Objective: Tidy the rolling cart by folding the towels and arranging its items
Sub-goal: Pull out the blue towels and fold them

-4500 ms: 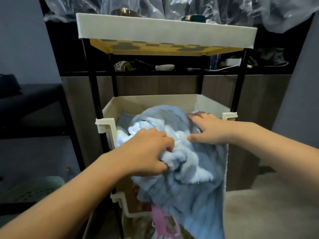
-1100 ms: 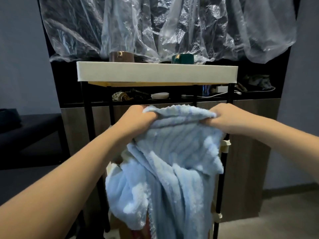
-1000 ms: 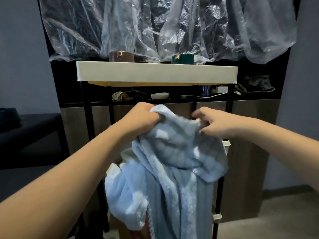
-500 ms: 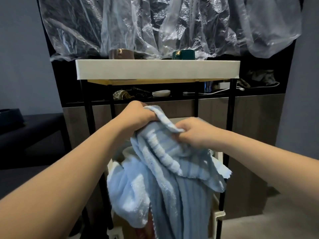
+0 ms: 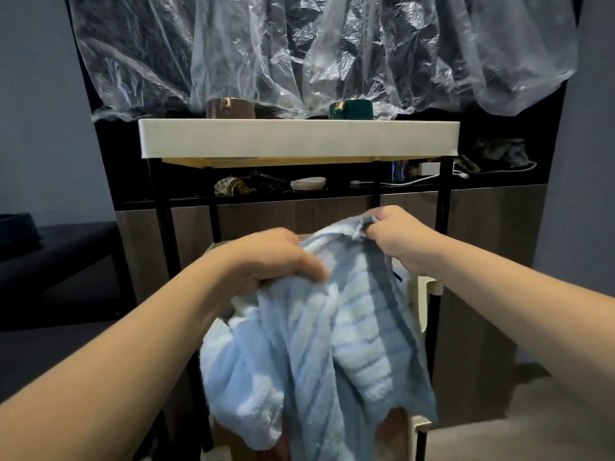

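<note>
A fluffy light-blue towel (image 5: pixel 319 354) hangs bunched in front of the rolling cart, below its cream top tray (image 5: pixel 299 138). My left hand (image 5: pixel 266 261) grips the towel's upper left part, thumb curled over the fabric. My right hand (image 5: pixel 396 237) pinches the towel's top edge a little higher and to the right. The cart's black legs (image 5: pixel 163 214) frame the view. The towel covers most of the cart's middle tray (image 5: pixel 429 291); only its cream right corner shows.
A brown round box (image 5: pixel 229 107) and a dark green box (image 5: pixel 349 109) stand on the top tray. Clear plastic sheeting (image 5: pixel 316 51) hangs behind. A wooden cabinet (image 5: pixel 492 261) with small clutter on its shelf stands behind the cart. A dark bench (image 5: pixel 56 254) lies at left.
I lifted the towel out of the middle tray and held it up. Over the last second my hands regripped it; the left has dropped lower, the right has shifted right along the top edge.
</note>
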Tool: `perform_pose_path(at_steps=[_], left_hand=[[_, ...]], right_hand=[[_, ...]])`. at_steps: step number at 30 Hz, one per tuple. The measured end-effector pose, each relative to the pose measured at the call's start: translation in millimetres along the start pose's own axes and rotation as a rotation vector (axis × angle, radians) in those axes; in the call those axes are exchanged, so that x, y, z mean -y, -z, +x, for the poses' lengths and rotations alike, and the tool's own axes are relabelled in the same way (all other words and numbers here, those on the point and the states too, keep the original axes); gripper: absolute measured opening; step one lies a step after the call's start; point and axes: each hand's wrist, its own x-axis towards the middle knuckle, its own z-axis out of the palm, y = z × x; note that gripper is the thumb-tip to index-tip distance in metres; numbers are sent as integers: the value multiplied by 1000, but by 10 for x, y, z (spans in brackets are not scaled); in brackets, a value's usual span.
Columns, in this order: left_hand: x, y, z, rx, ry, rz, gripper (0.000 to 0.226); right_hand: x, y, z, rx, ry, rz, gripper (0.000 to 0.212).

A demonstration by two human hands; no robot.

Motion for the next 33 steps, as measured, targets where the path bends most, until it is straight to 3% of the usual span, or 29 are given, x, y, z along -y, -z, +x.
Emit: perform_pose_path(at_steps=[2, 4, 5, 7, 9, 12, 14, 16, 19, 20, 21, 23, 24, 25, 26, 27, 28, 30, 33], left_hand=[[109, 59, -61, 105, 99, 40, 33], [191, 125, -41, 22, 76, -113, 24], [192, 138, -13, -53, 42, -224, 20], [109, 146, 79, -161, -45, -356, 18], [-70, 69, 101, -151, -149, -396, 12], [-238, 5, 23, -91, -173, -175, 15], [-176, 81, -64, 8, -55, 85, 31], [-68, 187, -127, 14, 42, 243, 38], [25, 307, -209, -101, 78, 196, 54], [23, 309, -240, -127, 62, 144, 50], [11, 289, -269, -166, 28, 84, 39], [-53, 230, -299, -268, -105, -47, 27], [-115, 185, -319, -296, -177, -112, 24], [-168, 150, -328, -307, -235, -151, 22], [-218, 125, -358, -303, -262, -151, 23], [-247, 111, -392, -290, -258, -116, 24], [-263, 91, -448, -255, -228, -60, 27], [-252, 22, -561, -135, -190, 65, 37], [-355, -138, -715, 48, -257, 65, 32]], right_hand=[[-43, 72, 109, -99, -101, 131, 31], [-36, 184, 103, -96, -138, 194, 20], [-6, 221, 65, -27, -125, 225, 14], [63, 242, -54, 127, -67, 265, 31], [138, 187, -157, 246, 43, 299, 26], [251, 186, -160, 154, 136, 373, 13], [272, 303, -114, 67, 101, 432, 14], [248, 377, -127, 28, 140, 287, 25], [210, 389, -178, 3, 324, -217, 25], [198, 382, -188, -4, 340, -296, 13], [208, 386, -216, 27, 314, -293, 14], [262, 390, -276, 159, 260, -207, 66], [296, 379, -318, 228, 265, -224, 75], [332, 380, -377, 284, 313, -290, 64], [342, 411, -402, 298, 364, -357, 39], [349, 467, -402, 222, 406, -411, 16], [350, 561, -388, 100, 419, -470, 6], [284, 777, -307, -122, 370, -628, 12], [114, 950, -265, -242, 217, -859, 18]])
